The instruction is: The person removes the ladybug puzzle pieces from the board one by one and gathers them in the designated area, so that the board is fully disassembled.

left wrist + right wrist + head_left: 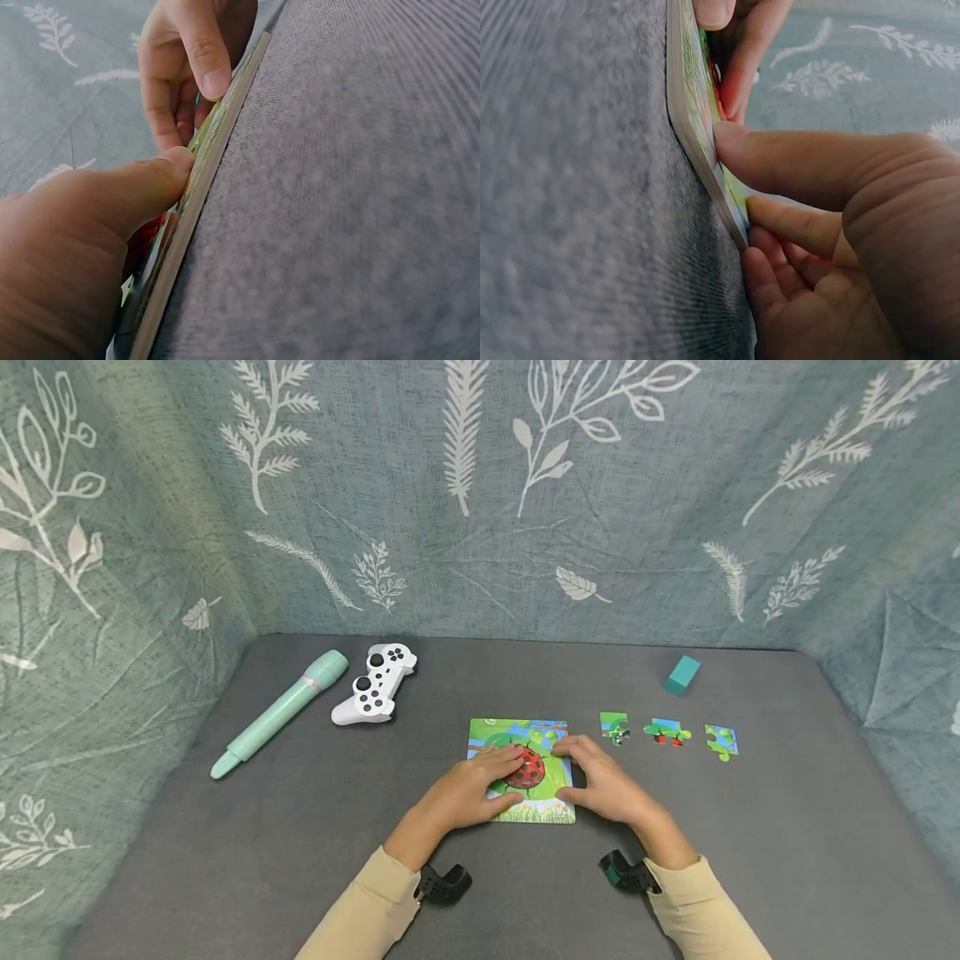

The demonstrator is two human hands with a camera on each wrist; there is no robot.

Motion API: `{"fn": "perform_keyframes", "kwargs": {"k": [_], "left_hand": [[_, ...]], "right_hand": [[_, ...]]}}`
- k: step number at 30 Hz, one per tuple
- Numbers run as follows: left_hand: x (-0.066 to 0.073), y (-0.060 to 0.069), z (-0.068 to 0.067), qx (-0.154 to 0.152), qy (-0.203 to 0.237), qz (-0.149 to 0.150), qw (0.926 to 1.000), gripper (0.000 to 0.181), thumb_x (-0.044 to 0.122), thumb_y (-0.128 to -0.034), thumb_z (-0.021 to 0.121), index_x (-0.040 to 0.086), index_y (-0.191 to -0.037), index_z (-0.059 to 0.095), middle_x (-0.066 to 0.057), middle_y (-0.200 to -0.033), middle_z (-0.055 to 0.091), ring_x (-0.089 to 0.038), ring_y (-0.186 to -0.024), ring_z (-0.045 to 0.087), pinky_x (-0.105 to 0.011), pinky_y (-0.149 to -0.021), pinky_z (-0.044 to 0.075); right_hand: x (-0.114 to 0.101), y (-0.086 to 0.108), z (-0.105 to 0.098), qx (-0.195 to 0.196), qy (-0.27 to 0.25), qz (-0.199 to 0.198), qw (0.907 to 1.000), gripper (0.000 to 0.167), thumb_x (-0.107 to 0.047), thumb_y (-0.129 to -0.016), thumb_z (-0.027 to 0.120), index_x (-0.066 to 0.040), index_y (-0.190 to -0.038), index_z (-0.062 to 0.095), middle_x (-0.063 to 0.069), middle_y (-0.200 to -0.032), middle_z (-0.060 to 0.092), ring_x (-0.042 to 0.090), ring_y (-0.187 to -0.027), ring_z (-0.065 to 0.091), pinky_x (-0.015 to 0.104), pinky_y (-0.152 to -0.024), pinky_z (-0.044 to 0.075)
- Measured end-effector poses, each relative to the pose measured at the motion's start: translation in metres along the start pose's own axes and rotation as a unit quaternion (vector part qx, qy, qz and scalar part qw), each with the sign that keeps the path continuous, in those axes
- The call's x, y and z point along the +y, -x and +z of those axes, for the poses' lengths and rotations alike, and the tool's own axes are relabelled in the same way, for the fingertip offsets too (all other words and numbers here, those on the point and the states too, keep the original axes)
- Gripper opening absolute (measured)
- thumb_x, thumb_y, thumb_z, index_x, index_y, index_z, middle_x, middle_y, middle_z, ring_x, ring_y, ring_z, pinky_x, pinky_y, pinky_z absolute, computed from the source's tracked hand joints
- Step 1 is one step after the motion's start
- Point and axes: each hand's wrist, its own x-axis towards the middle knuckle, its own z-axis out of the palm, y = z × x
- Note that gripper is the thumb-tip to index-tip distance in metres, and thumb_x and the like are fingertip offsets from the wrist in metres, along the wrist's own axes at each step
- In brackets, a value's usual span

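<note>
A ladybug jigsaw puzzle (536, 812) lies flat on the grey table, its wooden board edge visible in both wrist views. My left hand (467, 789) rests over its left half, fingers extended across the picture and thumb near the lower middle. My right hand (609, 787) touches the right side, index finger and thumb on the surface and spread apart. In the right wrist view, other fingers (769, 281) of that hand bend beside the board's edge. The left palm hides part of the picture. Right of the puzzle lie loose jigsaw pieces (667, 732), 3 in a row.
A teal block (682, 675) sits at the back right of the table. On the left are a white game controller (375, 683) and a mint-green marker-shaped stick (277, 714). Patterned cloth (420, 527) hangs behind the table and along its sides.
</note>
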Motion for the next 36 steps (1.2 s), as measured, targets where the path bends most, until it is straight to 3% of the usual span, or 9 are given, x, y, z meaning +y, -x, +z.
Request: {"fn": "perform_keyframes", "kwargs": {"k": [10,16,28,36], "left_hand": [[-0.0005,0.0002,-0.0012,0.006,0.008,0.006,0.9999,0.056,0.033,-0.0881,0.067,0.005,-0.135,0.054,-0.01,-0.141,0.05,-0.027,-0.131,0.047,-0.04,-0.114,0.036],[-0.0002,-0.0001,-0.0012,0.007,0.007,0.004,0.9999,0.055,0.033,-0.0876,0.067,0.004,-0.134,0.055,-0.01,-0.141,0.051,-0.027,-0.131,0.047,-0.041,-0.113,0.037],[-0.001,-0.001,-0.0002,0.005,0.003,0.005,1.0,0.055,0.032,-0.0876,0.067,0.004,-0.133,0.055,-0.01,-0.14,0.052,-0.026,-0.131,0.047,-0.04,-0.113,0.037],[-0.0001,-0.0006,-0.0004,0.003,0.01,-0.002,0.9999,0.055,0.033,-0.0878,0.067,0.004,-0.133,0.055,-0.01,-0.141,0.051,-0.027,-0.131,0.047,-0.041,-0.113,0.038]], "right_hand": [[-0.0009,-0.0016,0.0027,0.024,-0.047,0.009,0.9986,0.048,-0.004,-0.079,0.075,-0.001,-0.121,0.052,0.015,-0.124,0.049,0.03,-0.114,0.052,0.045,-0.098,0.048],[-0.0026,-0.0012,0.0046,0.046,-0.04,0.027,0.9978,0.047,-0.004,-0.078,0.076,-0.003,-0.12,0.054,0.012,-0.117,0.055,0.029,-0.106,0.057,0.044,-0.093,0.051],[-0.0019,-0.0008,0.005,0.072,-0.024,0.007,0.9971,0.045,-0.002,-0.08,0.074,-0.002,-0.122,0.059,0.01,-0.113,0.058,0.022,-0.097,0.06,0.036,-0.085,0.054],[0.0003,-0.0016,0.003,0.079,-0.067,0.009,0.9946,0.045,-0.003,-0.079,0.074,-0.001,-0.122,0.06,0.011,-0.114,0.057,0.024,-0.098,0.059,0.036,-0.087,0.055]]}}
